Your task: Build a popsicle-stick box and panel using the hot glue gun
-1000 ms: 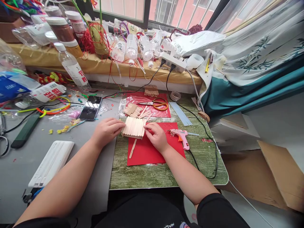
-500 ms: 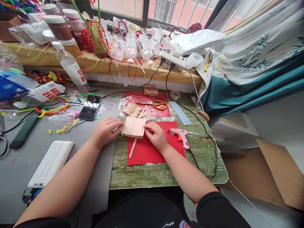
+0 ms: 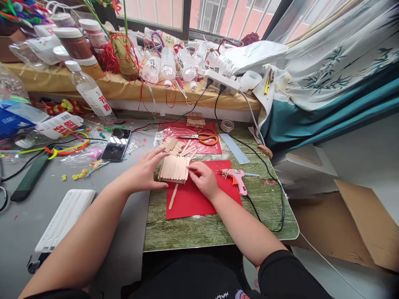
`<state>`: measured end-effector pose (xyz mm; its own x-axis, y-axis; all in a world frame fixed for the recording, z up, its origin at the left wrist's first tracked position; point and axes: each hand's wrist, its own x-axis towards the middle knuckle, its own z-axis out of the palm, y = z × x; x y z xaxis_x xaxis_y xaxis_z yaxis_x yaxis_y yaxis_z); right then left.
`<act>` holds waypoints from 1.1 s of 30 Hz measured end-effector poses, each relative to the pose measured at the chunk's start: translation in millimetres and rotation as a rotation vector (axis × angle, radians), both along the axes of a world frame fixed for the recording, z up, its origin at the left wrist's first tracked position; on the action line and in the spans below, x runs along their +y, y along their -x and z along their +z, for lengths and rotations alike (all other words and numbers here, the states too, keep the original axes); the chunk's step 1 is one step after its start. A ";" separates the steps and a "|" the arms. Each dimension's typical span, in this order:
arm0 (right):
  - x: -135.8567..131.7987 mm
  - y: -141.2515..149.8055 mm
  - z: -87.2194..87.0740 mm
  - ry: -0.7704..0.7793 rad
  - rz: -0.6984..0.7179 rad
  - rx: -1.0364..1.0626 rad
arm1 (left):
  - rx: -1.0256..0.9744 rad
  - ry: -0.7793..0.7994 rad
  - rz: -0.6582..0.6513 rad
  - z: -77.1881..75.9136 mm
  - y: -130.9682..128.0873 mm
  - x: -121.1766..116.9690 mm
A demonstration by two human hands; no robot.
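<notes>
A small panel of craft sticks (image 3: 175, 167), laid side by side, sits over the upper left of a red sheet (image 3: 199, 201). At its left side my left hand (image 3: 149, 171) is spread, thumb and fingers apart around the edge. My right hand (image 3: 204, 178) pinches the panel's right edge between thumb and fingers. One loose craft stick (image 3: 173, 196) lies on the red sheet below the panel. Behind it are a bundle of craft sticks (image 3: 172, 145) and several loose ones. A pink glue gun (image 3: 236, 177) lies on its side right of my right hand.
Scissors (image 3: 204, 136) with orange handles lie on a plastic-covered red packet beyond the sticks. Glue sticks (image 3: 234, 148) and a black cord (image 3: 268, 166) lie on the right. A phone (image 3: 116, 144) and a white power bank (image 3: 67, 218) are on the left. Bottles (image 3: 93, 93) crowd the back.
My left hand has opened, its fingers spreading up and apart from the panel's left edge. My right hand stays at the right edge. The whole view has shifted slightly.
</notes>
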<state>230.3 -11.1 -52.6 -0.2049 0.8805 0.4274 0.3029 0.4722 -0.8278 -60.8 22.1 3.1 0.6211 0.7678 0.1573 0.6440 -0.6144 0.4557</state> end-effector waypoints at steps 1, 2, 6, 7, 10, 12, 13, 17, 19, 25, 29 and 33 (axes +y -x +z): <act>0.0 0.0 -0.1 -0.003 -0.001 -0.003 | 0.009 0.023 -0.004 0.1 0.3 4.6; 0.0 0.1 -0.1 -0.006 -0.003 -0.005 | 0.014 0.045 -0.009 -0.5 1.0 9.0; -0.2 0.3 0.7 -0.008 -0.011 -0.001 | 0.020 0.120 -0.022 -6.7 3.4 20.0; -0.1 0.3 0.8 -0.009 -0.010 0.002 | 0.020 0.125 -0.020 -8.3 3.5 20.8; 0.5 -0.1 1.1 -0.014 -0.004 -0.001 | 0.007 0.118 -0.020 -11.3 2.7 20.4; 0.9 -0.3 1.2 -0.016 -0.007 -0.006 | -0.009 0.107 -0.021 -12.1 1.8 19.4; 1.1 -0.4 1.2 -0.015 -0.011 -0.009 | -0.017 0.102 -0.021 -12.4 1.4 19.0; 0.9 -0.3 1.5 0.003 -0.017 -0.006 | -0.018 0.088 -0.013 -13.6 0.7 19.0; 0.6 -0.2 1.9 0.011 -0.017 0.000 | -0.001 0.088 -0.012 -13.9 0.7 19.2; 0.2 0.3 2.2 0.010 -0.011 0.007 | -0.007 0.094 -0.021 -12.9 3.2 18.9; -0.1 1.0 0.9 0.006 -0.019 -0.002 | -0.023 0.091 -0.030 -14.5 6.7 19.2; -0.6 1.1 -0.1 0.006 -0.021 -0.014 | -0.037 0.091 -0.036 -19.3 8.7 19.3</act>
<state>229.2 -11.7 -52.7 -0.1926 0.8873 0.4191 0.3244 0.4606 -0.8262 -69.5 41.4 -16.2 0.6439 0.7570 0.1113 0.6037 -0.5920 0.5340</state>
